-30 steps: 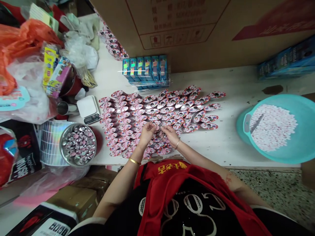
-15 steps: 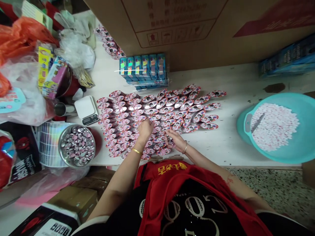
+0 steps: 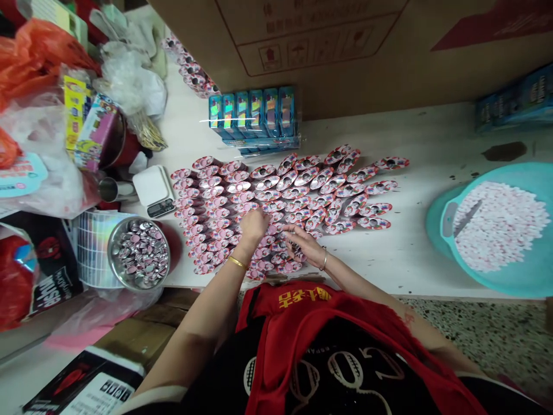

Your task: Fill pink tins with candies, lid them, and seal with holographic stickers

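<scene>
Small oval tins [image 3: 298,192] stand upright in close rows across the white table. Many at the left and front have pink round caps on top, while those at the right show dark openings. My left hand [image 3: 254,227] is closed over the tins in the middle; its fingertips and anything in them are hidden. Beside it, my right hand [image 3: 306,245] hovers over the front tins, index finger reaching left and the other fingers curled around something small I cannot make out. A steel bowl [image 3: 113,253] of loose silver and pink caps stands at the left.
A turquoise basin [image 3: 488,283] of small white pieces, with a grey scoop-like tool in it, stands right. Left are a small scale [image 3: 151,185], a metal cup [image 3: 108,189] and plastic bags [image 3: 43,55]. Wrapped blue boxes [image 3: 254,118] and a large carton [image 3: 367,86] stand behind.
My right hand has shifted slightly left, and its index finger is straighter. My left hand stays over the same tins. The view has turned a little.
</scene>
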Motion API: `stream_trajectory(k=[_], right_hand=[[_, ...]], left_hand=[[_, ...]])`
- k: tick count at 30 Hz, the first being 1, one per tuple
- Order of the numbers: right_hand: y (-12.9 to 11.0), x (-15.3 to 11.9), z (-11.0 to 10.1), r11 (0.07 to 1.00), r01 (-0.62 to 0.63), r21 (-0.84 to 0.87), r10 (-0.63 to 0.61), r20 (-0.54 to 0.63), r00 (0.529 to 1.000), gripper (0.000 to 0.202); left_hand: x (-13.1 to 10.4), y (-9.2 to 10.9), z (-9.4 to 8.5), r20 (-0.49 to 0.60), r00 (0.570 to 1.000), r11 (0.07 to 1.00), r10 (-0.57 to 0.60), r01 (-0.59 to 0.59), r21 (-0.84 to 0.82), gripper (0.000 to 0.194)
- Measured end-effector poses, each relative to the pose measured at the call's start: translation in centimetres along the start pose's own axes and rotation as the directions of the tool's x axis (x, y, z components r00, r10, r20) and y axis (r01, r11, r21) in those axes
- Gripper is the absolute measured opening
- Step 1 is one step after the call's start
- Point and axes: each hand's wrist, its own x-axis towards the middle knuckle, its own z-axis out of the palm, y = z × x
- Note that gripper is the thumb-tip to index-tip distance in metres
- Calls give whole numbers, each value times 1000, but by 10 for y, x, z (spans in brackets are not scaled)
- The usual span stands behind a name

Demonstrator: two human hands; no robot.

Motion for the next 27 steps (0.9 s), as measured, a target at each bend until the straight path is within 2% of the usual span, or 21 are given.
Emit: stream_trajectory(k=[4,8,10,12,14,16,18,20,22,24,26,27], right_hand=[[1,4,3,1000,-6,-16,6,20,1000,49],[0,4,10,1000,-6,4,6,41,999,61],[-2,1,11,999,-5,32,4,51,999,67],[-4,-3,10,998,-4,59,0,63,998,70],[-6,-6,8,997,-7,81,1,80,997,72],[-6,-9,6,995,-22,98,13,96,995,73],[-2,-10,5,994,-55,96,44,111,993,73],[4,-10,6,993,-90,77,79,134,988,74],[10,-8,6,994,-97,54,87,157,984,72],[14,-4,5,998,-56,21,52,155,987,64],[15,1,4,994,21,-103,-12,83,996,53],[13,5,5,970,61,-234,-56,27,998,48]], left_hand=[[-4,2,3,12,1000,999,-23,23,38,45],[-4,5,0,9,1000,1000,-19,18,12,40],[-6,5,-4,-21,1000,998,-22,21,-54,35],[-11,3,-7,-78,997,978,7,-23,-208,29],[-23,1,-5,-102,986,878,134,-166,-450,22],[-40,-1,3,-86,938,663,336,-300,-685,18],[-59,-3,14,-60,884,453,464,-296,-841,14],[-74,-4,25,-18,880,323,474,-193,-927,12],[-81,-5,31,33,892,248,450,-89,-965,16],[-79,-5,33,60,896,214,441,-40,-976,22],[-70,-7,30,41,923,239,383,-56,-970,24],[-64,-8,27,12,948,285,318,-83,-955,22]])
